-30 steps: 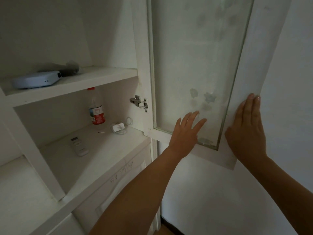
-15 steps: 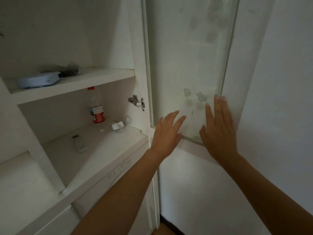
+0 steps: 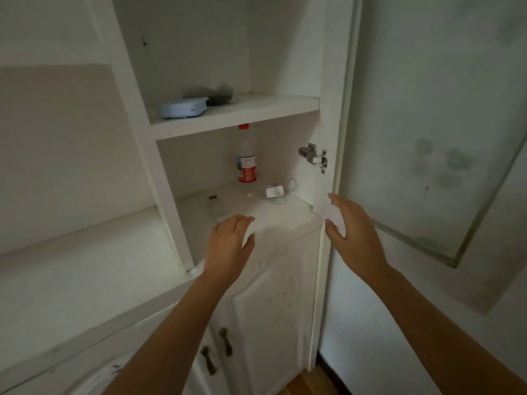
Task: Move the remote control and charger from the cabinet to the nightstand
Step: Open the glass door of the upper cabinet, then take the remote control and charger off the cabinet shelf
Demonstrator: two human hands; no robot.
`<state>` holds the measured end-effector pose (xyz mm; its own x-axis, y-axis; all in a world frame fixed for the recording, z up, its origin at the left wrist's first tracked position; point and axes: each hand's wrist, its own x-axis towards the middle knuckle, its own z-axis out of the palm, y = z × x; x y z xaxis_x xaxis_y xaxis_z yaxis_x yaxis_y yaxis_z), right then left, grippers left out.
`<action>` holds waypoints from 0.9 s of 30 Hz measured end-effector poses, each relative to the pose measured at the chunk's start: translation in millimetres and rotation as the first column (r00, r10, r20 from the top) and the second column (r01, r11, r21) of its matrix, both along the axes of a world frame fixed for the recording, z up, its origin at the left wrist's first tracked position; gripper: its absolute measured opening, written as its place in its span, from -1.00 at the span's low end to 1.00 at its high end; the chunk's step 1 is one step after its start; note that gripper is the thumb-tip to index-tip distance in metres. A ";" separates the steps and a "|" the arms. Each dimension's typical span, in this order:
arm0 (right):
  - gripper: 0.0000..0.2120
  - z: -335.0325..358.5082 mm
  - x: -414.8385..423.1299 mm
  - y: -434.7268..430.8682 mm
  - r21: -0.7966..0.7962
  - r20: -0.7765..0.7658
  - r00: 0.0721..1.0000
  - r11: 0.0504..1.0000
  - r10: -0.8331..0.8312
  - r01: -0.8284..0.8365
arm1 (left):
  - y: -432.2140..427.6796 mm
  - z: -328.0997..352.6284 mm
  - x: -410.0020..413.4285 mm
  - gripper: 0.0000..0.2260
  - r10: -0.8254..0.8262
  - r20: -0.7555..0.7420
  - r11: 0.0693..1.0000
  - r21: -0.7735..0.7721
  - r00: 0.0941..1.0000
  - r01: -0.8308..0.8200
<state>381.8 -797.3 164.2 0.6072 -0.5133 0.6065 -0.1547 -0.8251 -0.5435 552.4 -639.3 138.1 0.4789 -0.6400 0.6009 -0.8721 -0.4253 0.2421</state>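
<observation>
Now: both hands empty, fingers spread. Left hand [image 3: 231, 243] just at 6 o'clock of remote control [image 3: 216, 207]; right hand [image 3: 354, 234] at 4 o'clock of charger [image 3: 274, 192].

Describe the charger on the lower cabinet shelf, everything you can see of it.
The charger is a small white block, plastic by its look, with a thin white cable in loose loops beside and under it. It lies on the lower shelf toward the right wall, below the hinge and right of the bottle. Neither hand touches it. Its prongs are not discernible.
</observation>
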 end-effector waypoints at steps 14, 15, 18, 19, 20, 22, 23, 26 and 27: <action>-0.64 -43.6 64.3 -26.1 0.152 -0.083 0.992 0.985 0.095 -0.081 | -4.3 -16.8 39.1 -0.71 0.132 -0.109 0.991 0.036 0.985 -0.129; -0.64 -43.3 69.8 -29.4 0.149 -0.082 0.992 0.986 0.094 -0.081 | -9.4 -16.1 45.4 -0.71 0.143 -0.112 0.990 0.037 0.983 -0.139; -0.64 -41.5 84.0 -40.4 0.137 -0.087 0.992 0.987 0.096 -0.083 | -24.1 -14.0 63.9 -0.71 0.162 -0.129 0.987 0.024 0.978 -0.161; -0.63 -41.3 88.2 -44.1 0.125 -0.098 0.990 0.988 0.098 -0.085 | -28.5 -14.5 69.0 -0.70 0.167 -0.140 0.986 0.019 0.976 -0.166; -0.63 -41.3 92.3 -48.1 0.112 -0.111 0.989 0.990 0.098 -0.085 | -32.3 -15.6 73.7 -0.70 0.171 -0.154 0.985 0.017 0.973 -0.170; -0.62 -41.2 101.6 -53.9 0.101 -0.125 0.988 0.991 0.096 -0.083 | -38.7 -19.2 82.3 -0.69 0.173 -0.185 0.985 0.019 0.967 -0.173; -0.62 -40.9 106.4 -55.5 0.100 -0.123 0.988 0.991 0.098 -0.086 | -41.5 -21.1 86.3 -0.68 0.175 -0.196 0.985 0.023 0.965 -0.174; -0.62 -40.8 121.4 -59.1 0.110 -0.130 0.985 0.989 0.113 -0.099 | -49.0 -24.2 95.9 -0.67 0.200 -0.232 0.980 0.038 0.952 -0.197; -0.62 -40.9 125.4 -59.9 0.110 -0.140 0.983 0.989 0.118 -0.103 | -50.8 -25.1 98.3 -0.67 0.212 -0.239 0.977 0.046 0.948 -0.207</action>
